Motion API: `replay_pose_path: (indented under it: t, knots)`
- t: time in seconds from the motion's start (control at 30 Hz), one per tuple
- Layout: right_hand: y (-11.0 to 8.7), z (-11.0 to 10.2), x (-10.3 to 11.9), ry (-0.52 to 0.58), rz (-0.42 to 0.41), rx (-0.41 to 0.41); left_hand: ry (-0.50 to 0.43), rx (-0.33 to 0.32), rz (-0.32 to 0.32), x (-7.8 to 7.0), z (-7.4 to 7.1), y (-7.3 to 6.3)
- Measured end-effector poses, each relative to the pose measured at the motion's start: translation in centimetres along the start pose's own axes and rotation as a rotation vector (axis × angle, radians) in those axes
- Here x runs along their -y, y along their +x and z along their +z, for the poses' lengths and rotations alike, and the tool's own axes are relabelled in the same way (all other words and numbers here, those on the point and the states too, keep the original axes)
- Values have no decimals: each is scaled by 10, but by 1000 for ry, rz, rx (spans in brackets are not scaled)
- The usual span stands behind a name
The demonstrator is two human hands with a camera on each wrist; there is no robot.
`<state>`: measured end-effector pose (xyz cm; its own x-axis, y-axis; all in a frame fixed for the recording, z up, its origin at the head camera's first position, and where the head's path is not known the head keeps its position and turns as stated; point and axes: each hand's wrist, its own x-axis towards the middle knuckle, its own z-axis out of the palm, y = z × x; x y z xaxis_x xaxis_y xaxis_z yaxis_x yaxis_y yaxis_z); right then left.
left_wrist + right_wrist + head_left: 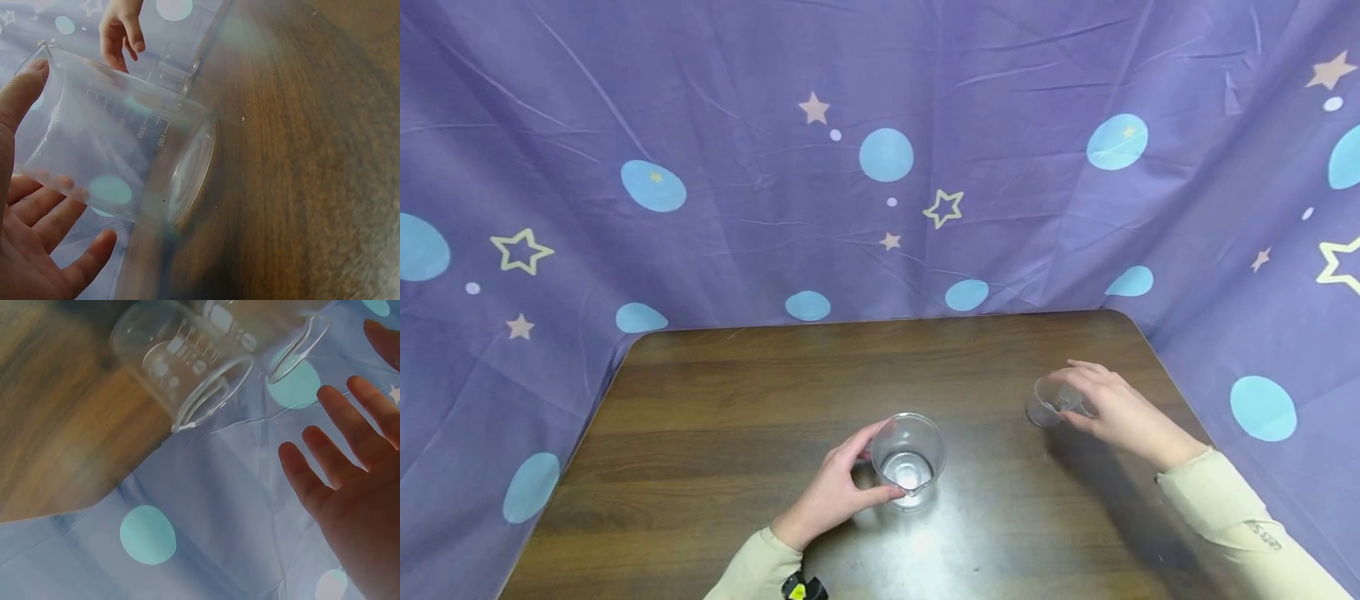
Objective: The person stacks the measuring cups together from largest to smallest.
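A large clear glass beaker [910,454] stands upright on the table in front of me, its spout toward me. My left hand [842,483] holds it from the left, thumb by the spout and fingers around the far side. In the left wrist view, printed graduations show on the beaker [125,125]. Farther right is a smaller clear beaker [1043,403]. Above and beside it hovers my right hand [1108,408]. In the right wrist view the right hand [356,469] has its fingers extended, apart from two overlapping glass beakers, a nearer one [162,356] and another [262,325].
The brown wooden table [737,375] has rounded far corners. A purple cloth [737,167] with blue dots and stars hangs behind it and along both sides. A black strap device [803,587] sits at the left wrist.
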<state>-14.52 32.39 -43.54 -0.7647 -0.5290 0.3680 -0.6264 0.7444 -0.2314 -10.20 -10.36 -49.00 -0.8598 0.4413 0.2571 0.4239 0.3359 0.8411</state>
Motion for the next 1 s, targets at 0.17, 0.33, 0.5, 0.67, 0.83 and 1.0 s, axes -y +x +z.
replay_pose_path:
  t: [0.17,0.33,0.5,0.67,0.83,1.0]
  knots:
    - [-1,0,-6,-21,1,38,-3,3,-6,0,0,0]
    - [-1,2,-12,-37,9,65,-7,8,-9,1,-1,0]
    - [0,2,-16,-55,11,79,-10,9,-4,2,-1,0]
    - [2,3,-18,-57,32,119,-12,7,0,2,-1,0]
    - [5,3,-18,-51,68,189,-10,4,1,1,0,-1]
    - [9,1,-19,-72,54,211,-11,3,0,0,0,-1]
